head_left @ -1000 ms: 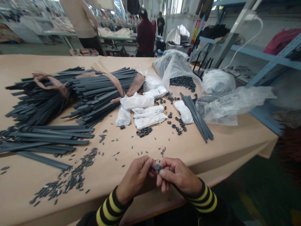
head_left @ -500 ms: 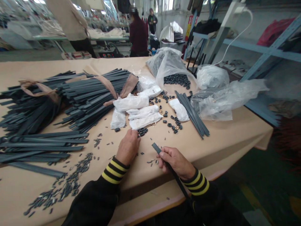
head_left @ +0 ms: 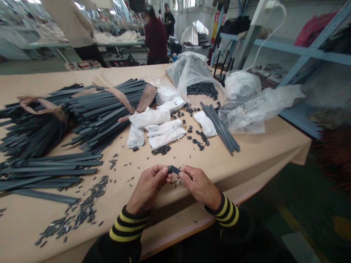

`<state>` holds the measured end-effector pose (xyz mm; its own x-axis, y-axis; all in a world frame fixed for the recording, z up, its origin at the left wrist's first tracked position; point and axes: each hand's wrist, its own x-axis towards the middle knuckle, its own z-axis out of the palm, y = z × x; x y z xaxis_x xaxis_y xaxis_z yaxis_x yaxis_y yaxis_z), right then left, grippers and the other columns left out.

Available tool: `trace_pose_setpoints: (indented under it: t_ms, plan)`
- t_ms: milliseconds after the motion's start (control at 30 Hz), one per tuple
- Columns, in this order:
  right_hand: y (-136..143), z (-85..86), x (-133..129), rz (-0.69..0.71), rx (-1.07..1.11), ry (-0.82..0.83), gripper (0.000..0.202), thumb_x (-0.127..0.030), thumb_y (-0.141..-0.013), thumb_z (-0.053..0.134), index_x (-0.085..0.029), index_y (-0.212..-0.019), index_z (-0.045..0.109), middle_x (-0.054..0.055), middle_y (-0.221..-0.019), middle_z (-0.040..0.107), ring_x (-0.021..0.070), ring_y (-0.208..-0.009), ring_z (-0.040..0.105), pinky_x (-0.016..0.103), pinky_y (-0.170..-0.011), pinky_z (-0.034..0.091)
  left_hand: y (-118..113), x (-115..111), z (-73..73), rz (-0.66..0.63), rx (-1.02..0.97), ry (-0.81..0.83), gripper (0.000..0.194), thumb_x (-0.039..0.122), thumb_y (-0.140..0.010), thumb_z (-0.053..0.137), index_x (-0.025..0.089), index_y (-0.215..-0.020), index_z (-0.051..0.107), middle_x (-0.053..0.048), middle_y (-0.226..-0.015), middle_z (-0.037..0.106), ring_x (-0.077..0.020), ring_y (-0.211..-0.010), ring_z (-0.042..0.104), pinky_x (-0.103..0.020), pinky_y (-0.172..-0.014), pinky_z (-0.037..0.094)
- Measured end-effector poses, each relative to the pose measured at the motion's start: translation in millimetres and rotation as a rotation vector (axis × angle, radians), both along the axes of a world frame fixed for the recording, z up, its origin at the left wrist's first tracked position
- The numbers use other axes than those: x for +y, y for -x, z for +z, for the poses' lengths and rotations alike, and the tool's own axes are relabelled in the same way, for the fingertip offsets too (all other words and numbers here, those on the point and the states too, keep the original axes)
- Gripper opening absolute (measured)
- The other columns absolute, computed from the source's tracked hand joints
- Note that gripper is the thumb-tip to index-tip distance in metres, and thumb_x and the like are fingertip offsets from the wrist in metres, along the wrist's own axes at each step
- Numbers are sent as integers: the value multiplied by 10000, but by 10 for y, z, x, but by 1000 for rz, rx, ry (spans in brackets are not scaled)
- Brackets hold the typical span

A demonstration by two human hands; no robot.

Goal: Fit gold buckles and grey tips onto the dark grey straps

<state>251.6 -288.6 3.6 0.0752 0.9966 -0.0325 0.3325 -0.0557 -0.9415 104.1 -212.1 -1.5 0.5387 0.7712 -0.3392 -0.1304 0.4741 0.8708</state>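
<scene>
In front of me, at the table's near edge, my right hand (head_left: 199, 185) pinches a flat dark strap (head_left: 176, 170) close to its end. My left hand (head_left: 150, 185) is closed, with thumb and fingers pinching a small dark loop (head_left: 169, 169) at the strap's tip. Whether the strap passes through the loop I cannot tell, as fingertips cover part of it. Just beyond my hands lies a cluster of dark oval loops (head_left: 161, 149). Tiny dark pieces (head_left: 90, 199) are scattered over the table to the left of my left hand.
Tied bundles of dark straps (head_left: 106, 113) cover the left of the table (head_left: 255, 157). White packets (head_left: 164, 133), loose straps (head_left: 221, 128) and an open plastic bag of loops (head_left: 192, 71) lie farther back. Blue shelving (head_left: 290, 54) stands right; people are beyond the table.
My left hand has come back from the loop cluster to the strap's end, now holding a loop. My right hand has shifted slightly left with the strap. The view has moved a little.
</scene>
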Motion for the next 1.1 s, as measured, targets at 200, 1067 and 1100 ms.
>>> trace_pose_setpoints:
  t_ms: [200, 1067, 1100]
  plan:
    - [-31, 11, -41, -10, -61, -11, 233, -260, -860, 391, -153, -699, 520, -41, -549, 418, 79, -513, 380, 202, -512, 282, 3, -50, 44, 22, 15, -59, 153, 238, -690, 664, 111, -707, 581, -2, -619, 607, -71, -569, 539, -172, -568, 429]
    - [8, -133, -87, 11, -101, 16, 240, -374, -896, 343, -162, -943, 446, 10, -658, 558, 126, -601, 533, 226, -556, 367, -179, -378, -115, -143, 173, -147, 213, 336, -738, 594, 125, -757, 573, 28, -591, 513, -64, -482, 434, -188, -457, 349]
    - [-3, -130, -78, 19, -100, 5, 219, -357, -895, 352, -164, -910, 455, 6, -650, 560, 119, -591, 532, 221, -557, 370, -189, -380, -119, -120, 174, -134, 214, 337, -742, 588, 123, -743, 573, 22, -596, 522, -68, -489, 445, -191, -461, 355]
